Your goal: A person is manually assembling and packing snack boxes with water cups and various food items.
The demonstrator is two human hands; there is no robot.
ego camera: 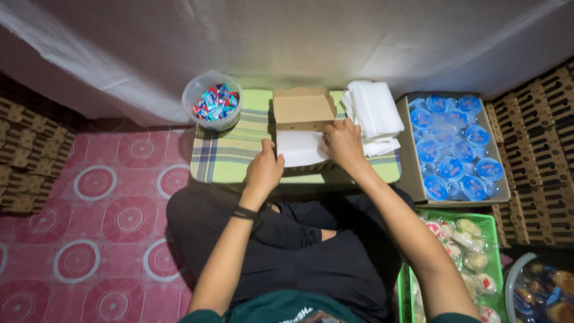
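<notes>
Cardboard box point(303, 109), brown, lid up, white paper-lined; left hand point(263, 169) and right hand point(342, 143) grip its sides.

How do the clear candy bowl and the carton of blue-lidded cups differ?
The clear bowl is round and see-through; the carton is a rectangular brown cardboard tray. The bowl holds a loose heap of mixed red and blue wrapped sweets; the carton holds blue-lidded cups in rows. The bowl sits at the table's far left corner; the carton lies right of the table. Both are open-topped and untouched by the hands.
</notes>
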